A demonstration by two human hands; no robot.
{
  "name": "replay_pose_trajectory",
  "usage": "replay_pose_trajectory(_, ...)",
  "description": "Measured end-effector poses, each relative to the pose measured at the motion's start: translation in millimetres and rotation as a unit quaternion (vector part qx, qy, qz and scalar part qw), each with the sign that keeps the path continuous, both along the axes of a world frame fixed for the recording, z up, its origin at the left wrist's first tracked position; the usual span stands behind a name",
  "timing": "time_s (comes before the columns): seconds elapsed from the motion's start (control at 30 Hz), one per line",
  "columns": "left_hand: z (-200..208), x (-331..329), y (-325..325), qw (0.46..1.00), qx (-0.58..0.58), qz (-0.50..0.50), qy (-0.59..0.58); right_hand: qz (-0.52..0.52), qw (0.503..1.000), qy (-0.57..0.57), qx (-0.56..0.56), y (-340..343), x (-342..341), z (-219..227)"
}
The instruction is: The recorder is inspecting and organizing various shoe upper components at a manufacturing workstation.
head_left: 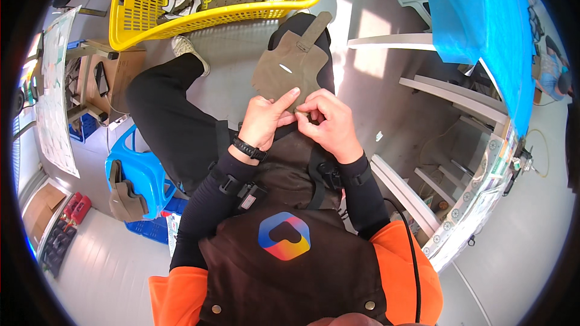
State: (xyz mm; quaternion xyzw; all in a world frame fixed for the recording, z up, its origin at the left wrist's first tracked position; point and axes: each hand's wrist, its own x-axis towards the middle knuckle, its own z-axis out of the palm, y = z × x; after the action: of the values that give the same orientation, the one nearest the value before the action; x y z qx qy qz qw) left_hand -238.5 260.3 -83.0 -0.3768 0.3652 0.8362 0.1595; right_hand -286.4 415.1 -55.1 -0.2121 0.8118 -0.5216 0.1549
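A flat olive-brown cut piece [279, 71], leather- or fabric-like, lies over my raised right knee. It has a wavy outline, a small white slit near its middle and a strap [315, 31] sticking out at the far end. My left hand [266, 119] grips its near edge, thumb stretched along the top and fingers beneath. Beside it, my right hand [329, 122] pinches the same near edge between thumb and forefinger. The two hands almost touch. Whether a smaller thing sits between the right fingertips is hidden.
A yellow plastic basket [199, 25] with several brown and white pieces stands ahead. At left, a blue stool [136, 154] bears a similar brown piece [125, 193]. A table with a blue cover [465, 12] and white metal bars [405, 193] rises at right.
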Motion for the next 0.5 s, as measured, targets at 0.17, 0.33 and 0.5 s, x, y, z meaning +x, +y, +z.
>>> replay_pose_trajectory(0.17, 0.9, -3.7, 6.1, 0.999, -0.011, 0.028, 0.010, -0.065, 0.997, 0.006, -0.035, -2.1, 0.9, -9.7)
replay_pose_trajectory(0.33, 5.5, -4.4, 7.4, 1.000, -0.021, 0.018, -0.014, -0.116, 0.990, -0.023, -0.082, -3.3, -1.6, -19.4)
replay_pose_trajectory(0.5, 1.0, -3.7, 8.8, 0.999, -0.039, 0.031, -0.006, -0.044, 0.999, 0.025, -0.020, -0.8, 0.5, -9.9)
